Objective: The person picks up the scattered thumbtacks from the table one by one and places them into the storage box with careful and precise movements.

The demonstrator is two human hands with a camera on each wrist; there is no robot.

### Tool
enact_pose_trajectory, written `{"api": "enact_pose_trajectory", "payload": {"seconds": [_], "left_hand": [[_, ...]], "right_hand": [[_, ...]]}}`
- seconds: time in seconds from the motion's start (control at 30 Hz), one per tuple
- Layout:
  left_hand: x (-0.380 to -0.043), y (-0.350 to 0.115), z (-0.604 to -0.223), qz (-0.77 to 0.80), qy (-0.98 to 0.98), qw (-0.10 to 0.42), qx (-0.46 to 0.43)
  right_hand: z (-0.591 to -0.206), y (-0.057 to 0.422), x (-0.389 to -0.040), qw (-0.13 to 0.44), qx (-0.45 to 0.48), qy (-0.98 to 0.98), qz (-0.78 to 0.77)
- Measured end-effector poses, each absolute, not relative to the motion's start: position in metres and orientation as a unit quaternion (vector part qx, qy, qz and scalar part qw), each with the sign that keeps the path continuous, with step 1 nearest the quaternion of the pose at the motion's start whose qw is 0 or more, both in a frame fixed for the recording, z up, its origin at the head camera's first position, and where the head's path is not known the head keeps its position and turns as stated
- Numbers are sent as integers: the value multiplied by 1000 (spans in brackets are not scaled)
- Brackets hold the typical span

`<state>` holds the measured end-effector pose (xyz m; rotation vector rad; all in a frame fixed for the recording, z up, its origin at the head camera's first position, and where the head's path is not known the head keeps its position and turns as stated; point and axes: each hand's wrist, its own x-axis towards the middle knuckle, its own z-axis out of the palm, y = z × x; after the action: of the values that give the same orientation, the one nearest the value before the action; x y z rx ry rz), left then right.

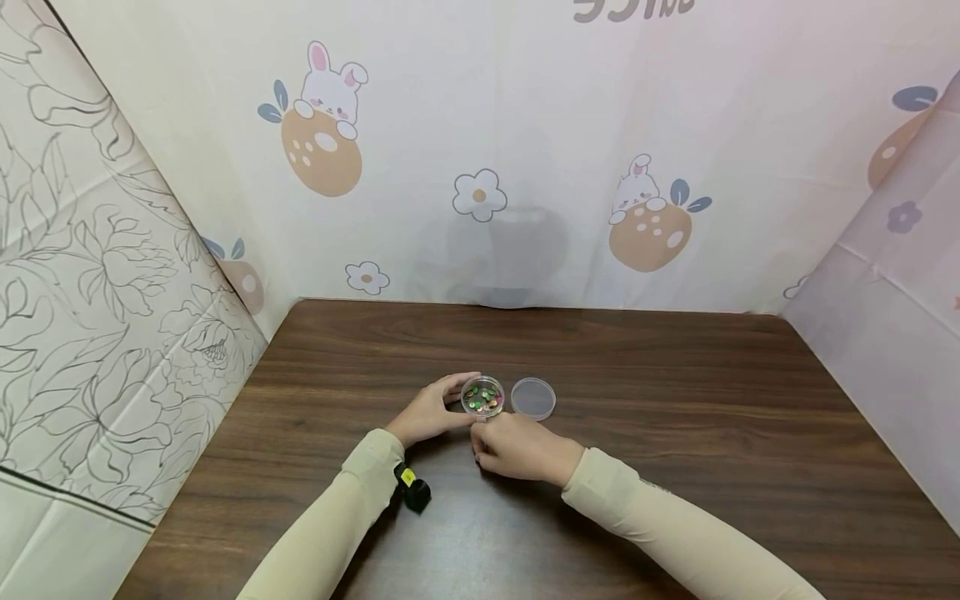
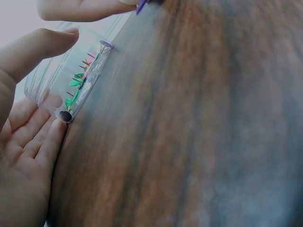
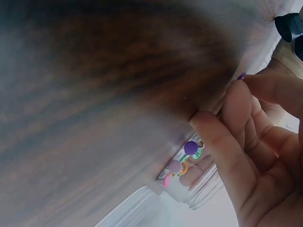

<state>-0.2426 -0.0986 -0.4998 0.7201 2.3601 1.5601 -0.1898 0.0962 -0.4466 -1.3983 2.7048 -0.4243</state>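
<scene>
A small round clear plastic box [image 1: 504,398] sits on the table with several coloured thumbtacks [image 2: 78,81] inside; green, pink, purple and black ones show in the left wrist view. Thumb and fingers of my left hand [image 1: 426,414] hold the box from its left side. Close by its near right edge is my right hand [image 1: 525,448], fingers curled. Between thumb and forefinger it pinches a small purple thumbtack [image 3: 242,75], mostly hidden by the fingertips. A round clear lid [image 1: 533,399] lies flat just right of the box.
The dark wood-grain table [image 1: 675,400] reaches back to a patterned curtain [image 1: 420,150]. A black wrist camera with a yellow mark [image 1: 411,482] hangs beside the left sleeve. Another patterned sheet [image 1: 112,250] stands along the left side.
</scene>
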Motion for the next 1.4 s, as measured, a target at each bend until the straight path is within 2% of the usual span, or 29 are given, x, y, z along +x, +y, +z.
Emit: {"api": "enact_pose_trajectory", "payload": {"seconds": [0.27, 0.63, 0.8, 1.03, 1.4], "left_hand": [[-243, -99, -501, 539, 798, 112, 245], [-242, -97, -497, 523, 811, 112, 237], [-241, -98, -496, 527, 805, 112, 247], [-226, -97, -468, 518, 809, 118, 253], [-225, -97, -464, 529, 803, 138, 237]], "right_hand": [[-442, 99, -188, 41, -449, 879, -156], [-440, 102, -188, 90, -453, 869, -176], [-436, 105, -192, 64, -462, 864, -188], [-423, 112, -205, 5, -433, 876, -211], [-416, 117, -226, -5, -363, 909, -204]]}}
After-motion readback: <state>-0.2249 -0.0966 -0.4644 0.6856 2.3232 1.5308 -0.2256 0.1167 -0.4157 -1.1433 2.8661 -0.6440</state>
